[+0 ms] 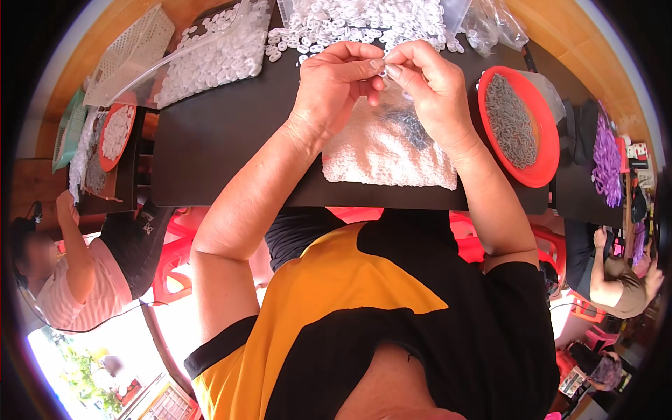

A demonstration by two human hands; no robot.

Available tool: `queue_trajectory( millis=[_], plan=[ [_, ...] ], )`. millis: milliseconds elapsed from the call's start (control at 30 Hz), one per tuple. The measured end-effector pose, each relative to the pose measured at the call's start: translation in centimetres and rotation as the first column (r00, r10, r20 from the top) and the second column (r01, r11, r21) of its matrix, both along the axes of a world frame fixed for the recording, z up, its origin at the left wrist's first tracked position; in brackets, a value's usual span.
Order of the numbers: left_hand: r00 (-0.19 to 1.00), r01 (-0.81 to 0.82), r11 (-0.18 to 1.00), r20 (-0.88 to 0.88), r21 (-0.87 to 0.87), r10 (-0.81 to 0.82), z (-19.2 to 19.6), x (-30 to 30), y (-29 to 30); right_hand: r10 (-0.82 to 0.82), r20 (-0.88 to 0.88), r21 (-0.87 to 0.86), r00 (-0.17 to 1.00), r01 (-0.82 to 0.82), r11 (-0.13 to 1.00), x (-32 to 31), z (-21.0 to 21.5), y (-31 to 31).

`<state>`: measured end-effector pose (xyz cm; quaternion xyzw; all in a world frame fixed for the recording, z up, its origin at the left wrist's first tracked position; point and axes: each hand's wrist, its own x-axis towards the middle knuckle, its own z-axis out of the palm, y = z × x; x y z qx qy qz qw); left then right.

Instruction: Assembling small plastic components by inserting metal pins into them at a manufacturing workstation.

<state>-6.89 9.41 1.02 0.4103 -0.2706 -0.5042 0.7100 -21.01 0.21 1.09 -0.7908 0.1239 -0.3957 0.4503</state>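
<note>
Both hands meet above the table (231, 157), fingertip to fingertip. The left hand (379, 64) has thumb and index finger together; the right hand (390, 67) matches it from the opposite side. Both appear clamped on a small part (384, 71), located directly between the fingertips; it is mostly hidden, so its long axis cannot be determined. Neither hand is clearly nearer to it. Loose grey pieces (414, 131) lie on the cloth (385, 168), on the wearer's side of the fingertips and nearer the right hand. White pieces (364, 21) lie beyond the hands; the red bowl (544, 157) stands right of the right forearm.
</note>
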Motion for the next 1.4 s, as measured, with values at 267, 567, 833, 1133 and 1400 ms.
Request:
queue_trajectory(
  millis=[267, 567, 833, 1133, 1400],
  plan=[
    [0.996, 0.057, 0.997, -0.070, 0.060, -0.053, -0.7, 0.2, 0.0, -0.021, 0.043, -0.026, 0.999, 0.023, 0.999, 0.4, -0.4, 0.2],
    [0.996, 0.089, 0.988, -0.003, 0.125, -0.090, 0.3, 0.2, 0.6, -0.032, 0.061, -0.095, 0.998, 0.038, 0.995, 0.5, -0.6, -0.5],
    [0.998, -0.010, 0.996, 0.055, 0.087, 0.005, 0.0, 0.0, 0.6, -0.078, -0.036, -0.111, 0.996, 0.074, 0.991, -0.1, -0.1, -0.5],
    [0.996, 0.020, 0.996, 0.090, 0.093, -0.028, 0.2, -0.1, 0.7, -0.072, -0.038, -0.093, 0.997, 0.068, 0.993, 0.1, -0.3, -0.5],
    [0.987, -0.048, 0.995, 0.159, 0.092, 0.033, 0.2, -0.7, 0.7, -0.052, -0.070, 0.101, 0.996, 0.059, 0.993, 0.2, -0.3, -0.1]
  ],
)
